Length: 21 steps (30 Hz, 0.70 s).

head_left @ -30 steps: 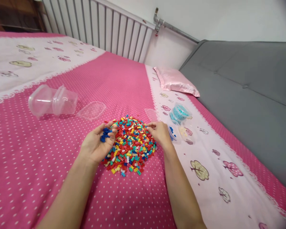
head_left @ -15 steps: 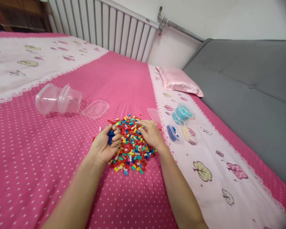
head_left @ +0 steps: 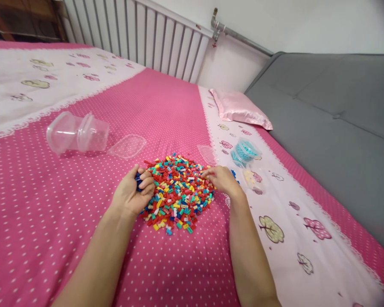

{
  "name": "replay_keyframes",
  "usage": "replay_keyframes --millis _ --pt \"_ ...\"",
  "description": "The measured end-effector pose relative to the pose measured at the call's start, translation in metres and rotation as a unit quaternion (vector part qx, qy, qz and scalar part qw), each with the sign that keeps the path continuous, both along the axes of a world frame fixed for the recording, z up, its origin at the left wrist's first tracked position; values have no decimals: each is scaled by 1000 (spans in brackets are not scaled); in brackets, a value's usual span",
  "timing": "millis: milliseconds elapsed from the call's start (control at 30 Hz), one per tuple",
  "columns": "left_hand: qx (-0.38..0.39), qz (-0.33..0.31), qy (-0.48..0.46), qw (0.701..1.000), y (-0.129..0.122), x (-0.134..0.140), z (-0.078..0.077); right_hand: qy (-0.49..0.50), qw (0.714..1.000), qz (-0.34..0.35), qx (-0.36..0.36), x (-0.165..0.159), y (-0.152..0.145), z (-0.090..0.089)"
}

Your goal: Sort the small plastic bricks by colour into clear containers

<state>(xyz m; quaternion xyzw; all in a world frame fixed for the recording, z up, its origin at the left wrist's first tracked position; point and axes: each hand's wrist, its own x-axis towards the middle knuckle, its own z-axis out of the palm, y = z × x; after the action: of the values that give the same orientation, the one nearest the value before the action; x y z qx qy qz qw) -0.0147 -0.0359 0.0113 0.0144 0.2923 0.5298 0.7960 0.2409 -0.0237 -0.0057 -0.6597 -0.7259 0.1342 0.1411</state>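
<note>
A heap of small toy building bricks (head_left: 179, 192) in red, yellow, blue, green and white lies on the pink bedspread. My left hand (head_left: 132, 189) is at its left edge, palm up, with the fingers curled around several dark blue toy bricks (head_left: 138, 182). Over the heap's right edge hovers my right hand (head_left: 223, 180), fingers loosely bent and apart, with nothing visible in them. Just behind that hand, a few blue bricks (head_left: 233, 174) peek out; the hand hides most of their container.
Right of the heap stand a clear tub of turquoise bricks (head_left: 245, 151) and a small container with pale yellow bricks (head_left: 249, 177). Clear lids (head_left: 128, 146) lie behind the heap. Stacked empty tubs (head_left: 78, 133) rest on their side at left. A pink pillow (head_left: 240, 108) lies farther back.
My left hand has moved left, off the heap's edge, still holding the blue bricks. My right hand has shifted right, from over the heap to its right edge, now covering the blue-brick container.
</note>
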Motion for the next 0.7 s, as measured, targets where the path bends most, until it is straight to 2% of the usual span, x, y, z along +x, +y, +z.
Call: replay_keyframes --millis 100,267,367,433,533,700 --pt "3 4 -3 1000 0 -1 0 15 998 -41 51 -6 2 2" --pt "27 -4 1 1000 -1 -1 0 67 986 48 142 -43 12 -16" --pt "37 -4 9 999 -1 0 -2 69 984 103 127 -60 19 -35" --pt "37 -4 13 999 -1 1 -3 72 984 113 113 -63 22 -44" --pt "36 -4 13 999 0 1 -5 94 983 90 130 -59 27 -52" --pt "36 4 10 999 1 -1 -6 103 981 57 154 -52 28 -50"
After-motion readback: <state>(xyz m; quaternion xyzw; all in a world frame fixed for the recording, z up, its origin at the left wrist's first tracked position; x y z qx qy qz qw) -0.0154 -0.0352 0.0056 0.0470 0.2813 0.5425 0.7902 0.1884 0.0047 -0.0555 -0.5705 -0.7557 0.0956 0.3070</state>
